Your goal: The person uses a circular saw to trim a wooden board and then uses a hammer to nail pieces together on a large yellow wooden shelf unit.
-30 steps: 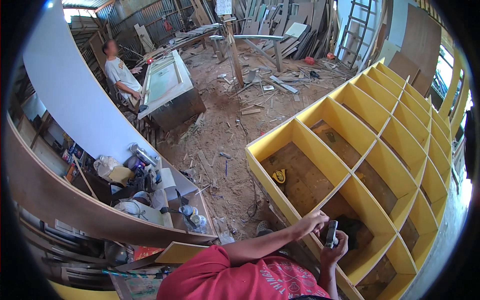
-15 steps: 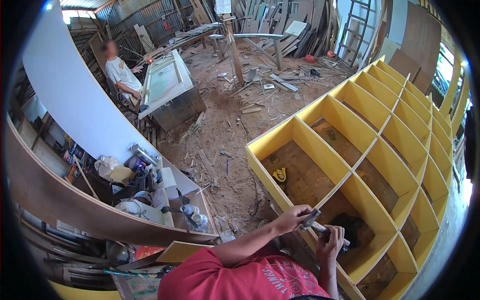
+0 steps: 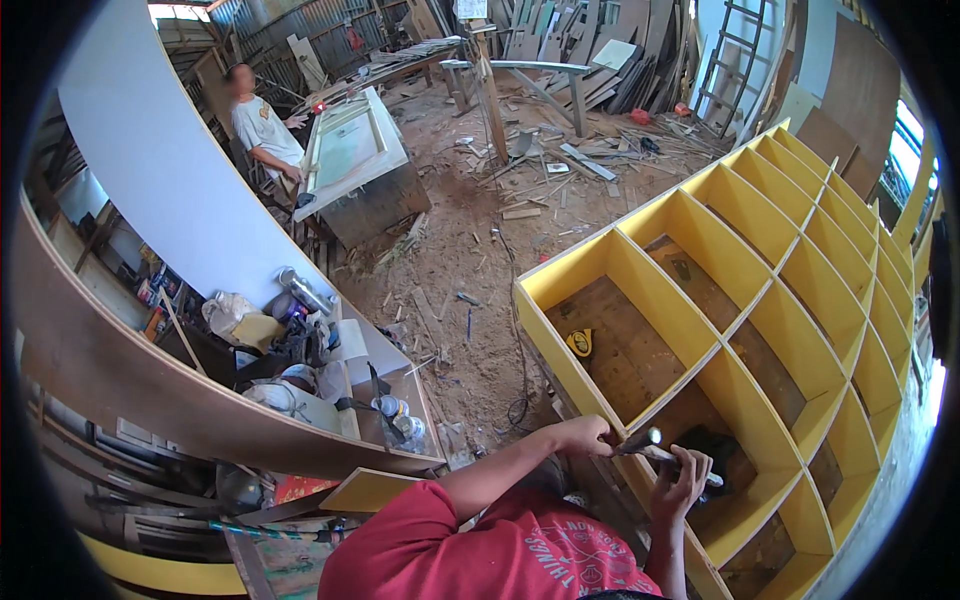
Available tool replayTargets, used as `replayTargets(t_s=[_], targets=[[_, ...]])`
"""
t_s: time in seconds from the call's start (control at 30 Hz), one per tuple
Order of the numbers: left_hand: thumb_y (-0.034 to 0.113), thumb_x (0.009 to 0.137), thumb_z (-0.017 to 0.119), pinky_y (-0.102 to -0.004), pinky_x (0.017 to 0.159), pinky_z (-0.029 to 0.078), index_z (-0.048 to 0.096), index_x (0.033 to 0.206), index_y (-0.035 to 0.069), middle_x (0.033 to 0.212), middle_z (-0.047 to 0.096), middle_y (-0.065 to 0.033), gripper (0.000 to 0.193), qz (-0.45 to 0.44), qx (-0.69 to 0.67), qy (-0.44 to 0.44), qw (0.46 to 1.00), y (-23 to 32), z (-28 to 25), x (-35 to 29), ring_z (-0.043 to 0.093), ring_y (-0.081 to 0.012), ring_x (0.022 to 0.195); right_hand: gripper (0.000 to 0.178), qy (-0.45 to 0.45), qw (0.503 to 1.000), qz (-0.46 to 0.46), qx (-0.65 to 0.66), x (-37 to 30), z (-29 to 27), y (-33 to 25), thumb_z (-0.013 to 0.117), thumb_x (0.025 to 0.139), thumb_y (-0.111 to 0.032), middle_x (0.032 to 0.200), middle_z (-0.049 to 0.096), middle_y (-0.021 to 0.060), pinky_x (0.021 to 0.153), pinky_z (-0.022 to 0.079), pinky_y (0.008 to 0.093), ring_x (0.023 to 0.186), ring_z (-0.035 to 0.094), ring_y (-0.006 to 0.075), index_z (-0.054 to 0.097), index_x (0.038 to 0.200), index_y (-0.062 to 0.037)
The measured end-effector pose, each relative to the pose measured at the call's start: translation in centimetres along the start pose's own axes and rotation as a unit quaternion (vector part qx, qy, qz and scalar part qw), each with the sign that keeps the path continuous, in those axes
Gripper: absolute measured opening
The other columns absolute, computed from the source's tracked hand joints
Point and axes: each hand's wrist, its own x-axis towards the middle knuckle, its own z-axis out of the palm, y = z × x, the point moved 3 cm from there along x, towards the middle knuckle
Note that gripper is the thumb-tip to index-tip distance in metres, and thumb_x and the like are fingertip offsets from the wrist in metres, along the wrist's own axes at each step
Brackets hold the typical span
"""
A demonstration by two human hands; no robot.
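My right hand point(image 3: 682, 482) is wrapped round the handle of a hammer point(image 3: 641, 442), whose head points toward my left hand. The hammer lies over the near rim of a yellow compartment frame point(image 3: 650, 405). My left hand point(image 3: 584, 437) rests at that rim beside the hammer head. Its fingers are pinched together, and whatever they hold is too small or hidden to name. A yellow tape measure point(image 3: 580, 343) lies in the corner compartment. Beneath the hammer, a dark bundle point(image 3: 710, 455) sits inside the neighbouring compartment.
At left, a curved white panel point(image 3: 180, 170) rises beside a shelf cluttered with bags, cans and jars point(image 3: 395, 408). Beyond, a person point(image 3: 262, 130) stands at a panelled door point(image 3: 345, 150) on a box. Wood scraps point(image 3: 585, 165) litter the dirt floor. A ladder point(image 3: 728, 70) leans at the back.
The hammer head has turned and come away slightly from my left fingers. My left hand has shifted a little left and down. The whole view has swung slightly.
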Motion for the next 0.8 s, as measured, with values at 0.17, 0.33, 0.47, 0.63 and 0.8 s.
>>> replayTargets(t_s=[0.17,0.33,0.47,0.63,0.8], targets=[[0.033,0.093,0.079,-0.0366,0.087,0.056,0.077,0.114,-0.003,0.103,0.079,-0.0129,0.041,0.062,-0.031,-0.008,0.998,-4.6,1.0,2.8,0.072,-0.0197,0.094,0.022,0.044,0.999,0.012,-0.003,-0.1,-0.8,0.2,0.072,0.086,0.002,0.1,0.065,0.0164,0.087,0.049,0.0471,0.097,0.061,0.0361,0.066,0.107,-0.0027],[0.034,0.097,0.078,-0.0362,0.095,0.054,0.076,0.118,-0.002,0.111,0.079,-0.0128,0.041,0.047,0.008,-0.037,0.998,-2.7,-0.2,2.0,0.071,-0.0203,0.104,0.02,-0.037,0.992,0.121,-0.005,1.1,-5.8,-2.4,0.075,0.092,-0.008,0.082,0.069,0.0157,0.07,0.054,0.0451,0.075,0.069,0.0355,0.065,0.107,-0.0014],[0.033,0.095,0.078,-0.0377,0.09,0.056,0.078,0.113,-0.001,0.105,0.08,-0.013,0.038,0.094,-0.034,-0.036,0.994,-4.1,0.0,2.4,0.073,-0.0226,0.097,0.017,-0.142,0.957,0.251,0.039,1.1,-8.2,-5.8,0.075,0.092,-0.013,0.073,0.059,0.0076,0.058,0.039,0.0346,0.064,0.048,0.0137,0.067,0.102,-0.002],[0.029,0.095,0.077,-0.0369,0.09,0.055,0.078,0.112,-0.001,0.103,0.08,-0.0104,0.035,0.102,-0.074,-0.053,0.991,-5.5,0.1,2.9,0.072,-0.0207,0.096,0.025,-0.308,0.902,0.298,0.045,-2.1,-7.8,-7.0,0.081,0.079,-0.015,0.064,0.059,0.0078,0.057,0.043,0.0339,0.058,0.05,0.0127,0.075,0.095,0.0022],[0.026,0.096,0.076,-0.0359,0.095,0.054,0.078,0.115,-0.002,0.106,0.08,-0.0109,0.034,0.098,-0.09,-0.083,0.988,-4.8,0.0,3.1,0.071,-0.0194,0.1,0.03,-0.313,0.912,0.245,0.096,-6.0,-4.1,-6.2,0.085,0.078,-0.02,0.076,0.073,0.0141,0.066,0.053,0.0396,0.067,0.07,0.0244,0.077,0.098,0.0013]])
